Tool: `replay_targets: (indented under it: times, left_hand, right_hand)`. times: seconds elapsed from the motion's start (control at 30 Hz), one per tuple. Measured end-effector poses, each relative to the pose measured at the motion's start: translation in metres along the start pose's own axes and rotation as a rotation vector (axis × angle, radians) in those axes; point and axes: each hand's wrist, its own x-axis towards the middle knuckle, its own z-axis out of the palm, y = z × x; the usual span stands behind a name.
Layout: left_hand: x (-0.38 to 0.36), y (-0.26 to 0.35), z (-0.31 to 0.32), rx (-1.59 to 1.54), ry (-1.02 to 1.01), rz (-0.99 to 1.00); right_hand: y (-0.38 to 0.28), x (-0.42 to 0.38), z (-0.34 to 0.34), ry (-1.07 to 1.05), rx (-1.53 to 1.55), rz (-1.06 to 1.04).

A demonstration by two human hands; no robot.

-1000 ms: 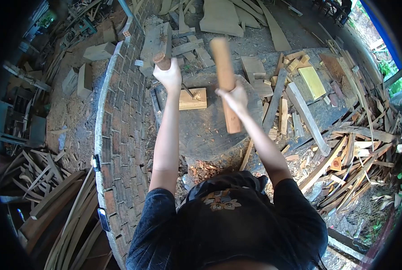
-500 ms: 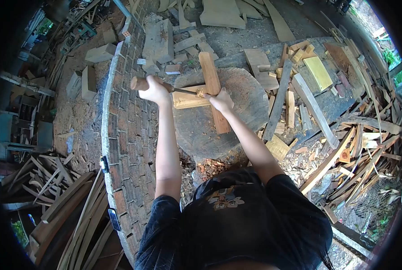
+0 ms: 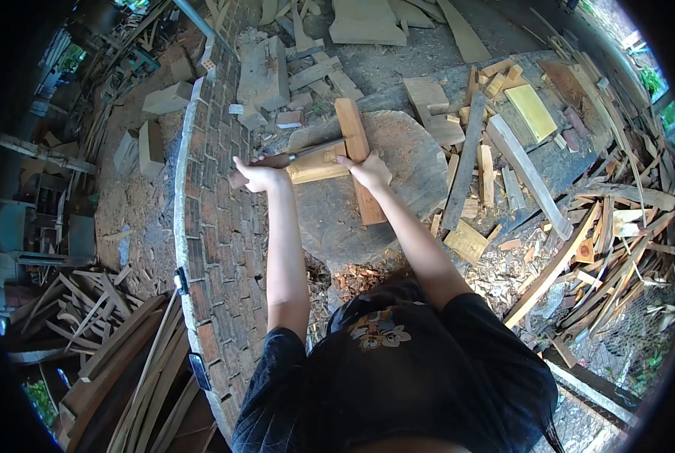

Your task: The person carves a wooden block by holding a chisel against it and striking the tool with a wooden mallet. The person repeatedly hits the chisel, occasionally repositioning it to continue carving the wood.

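A round wooden stump carries a pale wood block lying crosswise and a reddish-brown board set across the block's right end. My left hand is closed on the wooden handle of a chisel, whose metal blade points right over the block towards the board. A shallow cut shows in the block's upper face near the board. My right hand grips the brown board at its middle, thumb towards the block.
A low brick wall runs along the left, with a phone on its edge. Loose boards and offcuts lie right of the stump. Scrap wood is heaped at the far right, and thick timbers lie beyond.
My left hand has lowered and turned, its fingers now less tightly wrapped. The chisel's tip has moved up from the cut towards the board. Wood chips there have gone.
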Motion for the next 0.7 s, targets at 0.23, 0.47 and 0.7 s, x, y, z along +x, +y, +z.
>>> replay_targets:
  times: [0.23, 0.47, 0.7]
  left_hand:
    - [-0.018, 0.035, 0.017, 0.026, -0.619, 0.335]
    - [-0.045, 0.030, 0.022, 0.165, -0.901, 0.504]
    - [-0.049, 0.018, 0.024, 0.207, -0.997, 0.524]
  right_hand:
    - [0.008, 0.010, 0.009, -0.024, 0.015, -0.067]
    - [0.004, 0.001, 0.001, -0.054, 0.012, -0.049]
    - [0.006, 0.002, 0.005, -0.031, 0.017, -0.059]
